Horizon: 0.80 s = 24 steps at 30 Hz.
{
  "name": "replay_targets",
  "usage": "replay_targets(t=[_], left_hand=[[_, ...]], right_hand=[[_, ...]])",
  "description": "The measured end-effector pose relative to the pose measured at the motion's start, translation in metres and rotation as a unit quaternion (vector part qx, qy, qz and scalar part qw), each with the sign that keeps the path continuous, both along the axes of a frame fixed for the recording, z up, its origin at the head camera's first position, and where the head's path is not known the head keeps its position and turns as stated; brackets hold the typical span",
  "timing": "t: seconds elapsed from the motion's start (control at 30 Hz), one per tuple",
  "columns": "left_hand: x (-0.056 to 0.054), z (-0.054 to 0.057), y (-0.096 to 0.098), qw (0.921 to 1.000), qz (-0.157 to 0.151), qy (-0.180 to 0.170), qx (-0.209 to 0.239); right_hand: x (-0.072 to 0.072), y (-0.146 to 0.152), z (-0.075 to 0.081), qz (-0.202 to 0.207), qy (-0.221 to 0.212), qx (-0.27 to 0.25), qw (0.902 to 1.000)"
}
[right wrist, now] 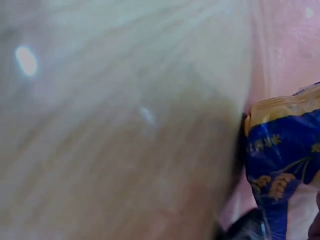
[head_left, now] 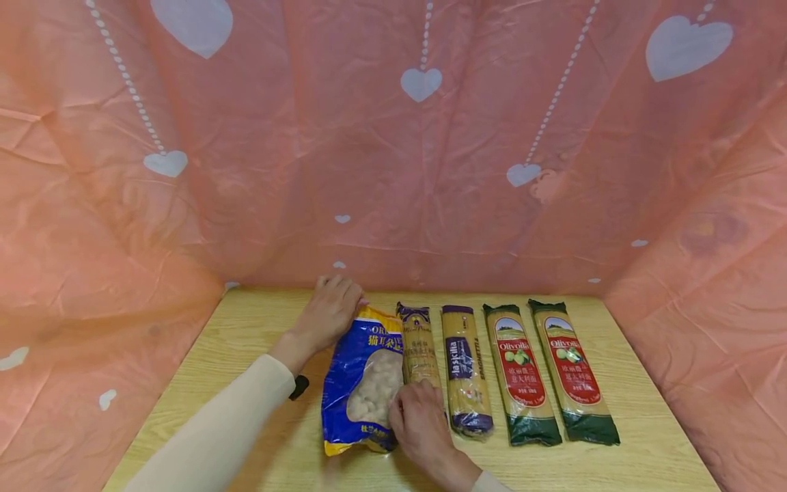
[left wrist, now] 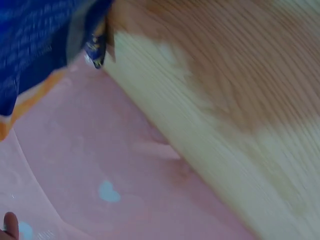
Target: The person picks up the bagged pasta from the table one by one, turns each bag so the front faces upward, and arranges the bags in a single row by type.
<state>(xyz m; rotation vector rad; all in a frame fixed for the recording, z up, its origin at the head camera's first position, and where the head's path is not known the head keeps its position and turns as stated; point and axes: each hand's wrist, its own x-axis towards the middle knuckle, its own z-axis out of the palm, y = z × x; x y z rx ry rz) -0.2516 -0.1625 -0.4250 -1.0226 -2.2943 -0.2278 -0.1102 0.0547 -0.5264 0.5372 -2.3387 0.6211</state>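
Observation:
A blue bag of pasta (head_left: pixel 340 386) with yellow ends and a clear window showing small pale pieces stands at the left of the row, leaning over its neighbour. My left hand (head_left: pixel 328 307) grips its top left corner. Low on the bag's right side, my right hand (head_left: pixel 424 424) holds the edge with curled fingers. In the left wrist view the bag (left wrist: pixel 40 45) fills the upper left, while a fingertip (left wrist: pixel 11 226) shows at the lower left. At the right of the right wrist view appears the bag's blue surface (right wrist: pixel 280 142). A purple-topped spaghetti pack (head_left: pixel 420 348) lies partly hidden behind bag and right hand.
Right of the hands lie a spaghetti pack with purple ends (head_left: pixel 470 400) and two green-ended spaghetti packs with red labels, one nearer (head_left: pixel 533 430) and one farthest right (head_left: pixel 590 427). A pink cloth with hearts (head_left: pixel 369 171) encloses the wooden table (head_left: pixel 645 437) at back and sides.

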Motion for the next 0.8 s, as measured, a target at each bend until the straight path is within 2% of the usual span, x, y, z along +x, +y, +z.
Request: replay_targets(t=[0.13,0.27,0.4,0.63,0.8], left_hand=[[-0.001,-0.004,-0.016,0.9996,0.024,-0.01,0.004],[0.0,-0.01,-0.028,0.9984,0.05,-0.024,-0.004],[0.0,-0.019,-0.033,0.9975,0.052,-0.037,-0.029],[-0.002,-0.03,-0.035,0.9972,0.055,-0.018,-0.047],[-0.004,-0.03,-0.036,0.9945,0.075,-0.032,-0.067]], right_hand=[[-0.003,0.005,0.008,0.001,0.058,0.015,0.9982],[-0.005,0.006,0.015,-0.02,0.099,0.058,0.9932],[-0.003,0.003,0.014,-0.037,0.126,0.095,0.9868],[-0.003,-0.002,0.008,-0.045,0.126,0.102,0.9857],[-0.006,-0.004,0.009,-0.05,0.132,0.112,0.9836]])
